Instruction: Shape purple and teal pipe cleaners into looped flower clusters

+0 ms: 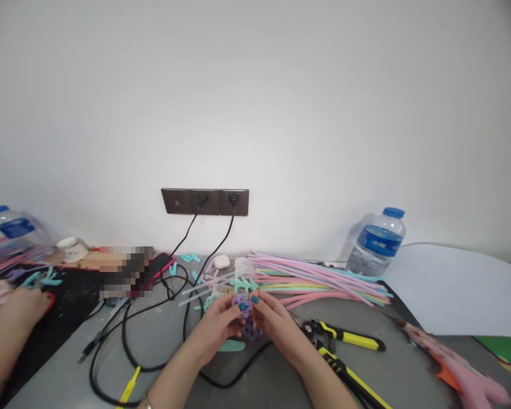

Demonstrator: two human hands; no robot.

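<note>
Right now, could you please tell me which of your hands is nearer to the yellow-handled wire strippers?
Right: the right hand is just left of the wire strippers; the left hand is farther left.

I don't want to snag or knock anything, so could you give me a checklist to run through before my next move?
1. Purple piece secured: ok, it sits between the fingertips of the left hand and the right hand.
2. Black cable out of the space between the forearms: not ok, it curves through there.
3. Yellow-and-black pliers closed: not ok, the handles are spread apart.
4. Water bottle on the right capped: ok, blue cap on.
5. Pink glue gun switched off: cannot tell.
</note>
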